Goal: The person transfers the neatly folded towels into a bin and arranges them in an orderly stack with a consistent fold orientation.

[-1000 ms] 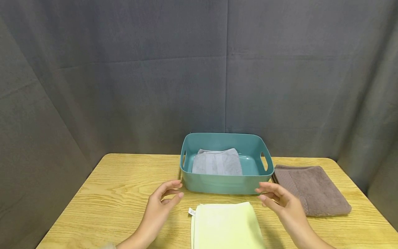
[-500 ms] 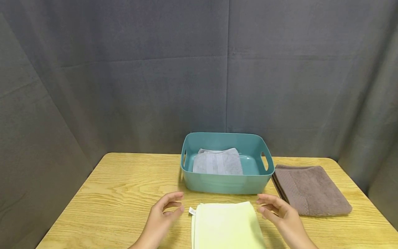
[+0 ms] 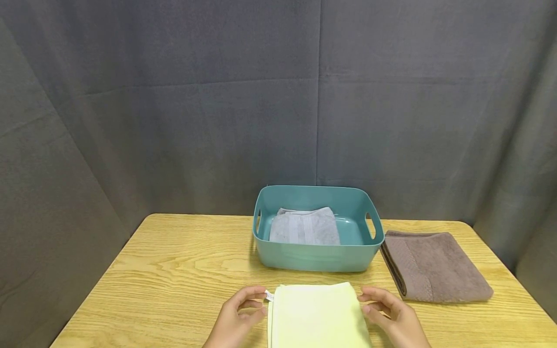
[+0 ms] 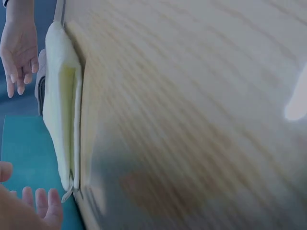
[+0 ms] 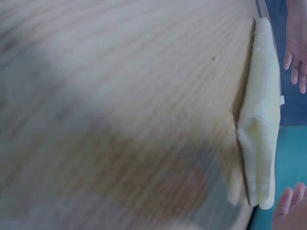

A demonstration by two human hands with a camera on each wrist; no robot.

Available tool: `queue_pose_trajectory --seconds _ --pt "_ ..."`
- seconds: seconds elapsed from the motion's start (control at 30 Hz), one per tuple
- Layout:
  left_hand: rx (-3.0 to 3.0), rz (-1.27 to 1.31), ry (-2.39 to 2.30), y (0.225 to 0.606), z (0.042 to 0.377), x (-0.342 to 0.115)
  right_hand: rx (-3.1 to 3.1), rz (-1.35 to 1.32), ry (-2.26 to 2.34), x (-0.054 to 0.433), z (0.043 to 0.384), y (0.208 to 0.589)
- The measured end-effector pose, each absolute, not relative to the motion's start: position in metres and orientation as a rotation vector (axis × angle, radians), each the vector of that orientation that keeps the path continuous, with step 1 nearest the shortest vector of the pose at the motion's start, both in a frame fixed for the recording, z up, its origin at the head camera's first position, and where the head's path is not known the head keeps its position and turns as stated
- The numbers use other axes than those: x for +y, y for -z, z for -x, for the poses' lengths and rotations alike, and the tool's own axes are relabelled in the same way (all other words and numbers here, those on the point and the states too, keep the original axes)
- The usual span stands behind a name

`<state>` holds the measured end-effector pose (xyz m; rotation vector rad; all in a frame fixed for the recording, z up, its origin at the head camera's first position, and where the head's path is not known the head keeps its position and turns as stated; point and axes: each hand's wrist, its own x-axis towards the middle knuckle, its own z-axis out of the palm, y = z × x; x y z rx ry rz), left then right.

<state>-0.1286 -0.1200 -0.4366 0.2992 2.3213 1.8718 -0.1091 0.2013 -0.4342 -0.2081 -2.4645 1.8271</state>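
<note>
Yellow towel (image 3: 319,316) lies folded between your left grip (image 3: 235,319) and right grip (image 3: 395,320), both spread, empty; probably centred so you reach 2 sides.

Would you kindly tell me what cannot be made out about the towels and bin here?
Yellow towel, near edge: cut off by the head view's bottom edge.
White tag, print: too small in the head view.
Gray towel, lower front: head view, hidden by the front wall of the teal bin.
</note>
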Motion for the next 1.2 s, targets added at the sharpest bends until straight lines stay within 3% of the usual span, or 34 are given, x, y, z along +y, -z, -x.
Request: queue_pose_trajectory --seconds 0.43,0.83,1.2 --pt "2.257 -0.36 -1.901 0.454 0.122 -0.117 -2.443 0.333 -1.865 0.204 0.104 0.449" --pt "2.183 -0.225 -1.907 0.461 0.121 -0.114 -2.361 0.503 -2.059 0.205 0.103 0.463" --pt "2.024 -0.122 -1.933 0.469 0.119 -0.114 -2.33 0.451 -2.208 0.217 0.103 0.483"
